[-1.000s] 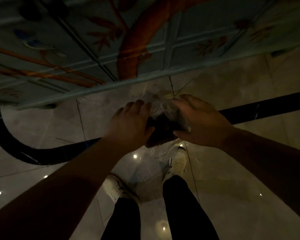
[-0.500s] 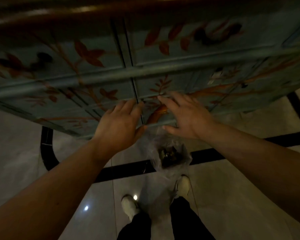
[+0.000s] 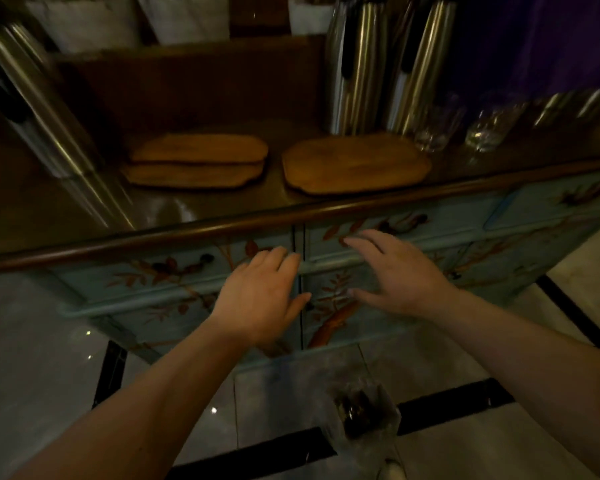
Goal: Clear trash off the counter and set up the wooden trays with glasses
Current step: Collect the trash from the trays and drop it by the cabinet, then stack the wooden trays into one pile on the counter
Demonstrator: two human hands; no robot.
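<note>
Now 2 stacked trays beside single tray.

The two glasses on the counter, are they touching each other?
Apart. The head view shows dark counter between the left glass and the right glass.

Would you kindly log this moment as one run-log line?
left hand: empty, open | right hand: empty, open | trash bag: on floor | wooden trays: on counter, bare | glasses: beside trays

Dark wooden table across mid-frame, bearing stacked wooden trays centre-left, single tray centre-right, glasses upper right, steel flasks behind. Plastic trash bag on tiled floor, bottom centre.
</note>
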